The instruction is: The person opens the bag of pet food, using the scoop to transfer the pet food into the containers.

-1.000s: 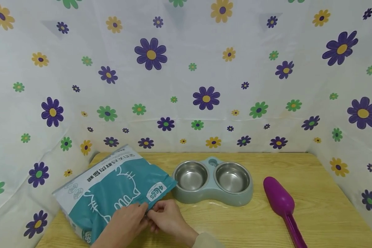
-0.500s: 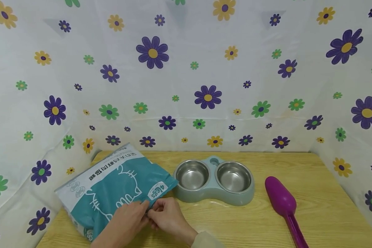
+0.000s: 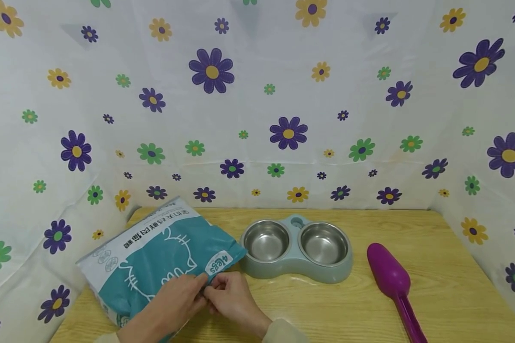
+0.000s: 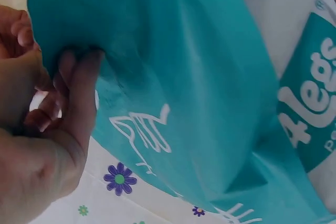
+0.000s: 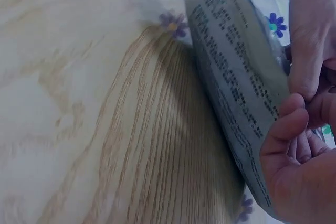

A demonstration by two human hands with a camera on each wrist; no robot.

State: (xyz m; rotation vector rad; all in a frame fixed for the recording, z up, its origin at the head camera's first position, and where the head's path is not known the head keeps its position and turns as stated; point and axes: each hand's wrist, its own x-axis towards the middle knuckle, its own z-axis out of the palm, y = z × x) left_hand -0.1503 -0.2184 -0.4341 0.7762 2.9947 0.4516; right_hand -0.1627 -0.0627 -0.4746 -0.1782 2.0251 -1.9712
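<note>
A teal and white cat food bag [image 3: 154, 252] with white cat line drawings and a "4legs" label lies slanted at the table's left. My left hand [image 3: 177, 301] grips its near edge, fingers bent over the printed front. Right beside it, my right hand [image 3: 233, 296] pinches the same edge between thumb and curled fingers. In the left wrist view the teal front of the bag [image 4: 189, 77] fills most of the picture, and the hands meet at its edge. The right wrist view has the bag's back [image 5: 231, 72], covered in small print, with both thumbs close together.
A grey-green double feeder [image 3: 293, 271] with two steel bowls stands just right of the bag, whose corner reaches its rim. Farther right lies a purple scoop [image 3: 388, 274], handle toward me. A flower-print cloth [image 3: 249, 109] surrounds the wooden table [image 3: 326, 309].
My left wrist has turned and its forearm has swung left, so a sleeve now shows. Both hands stay at the same bag edge. The head view has shifted slightly.
</note>
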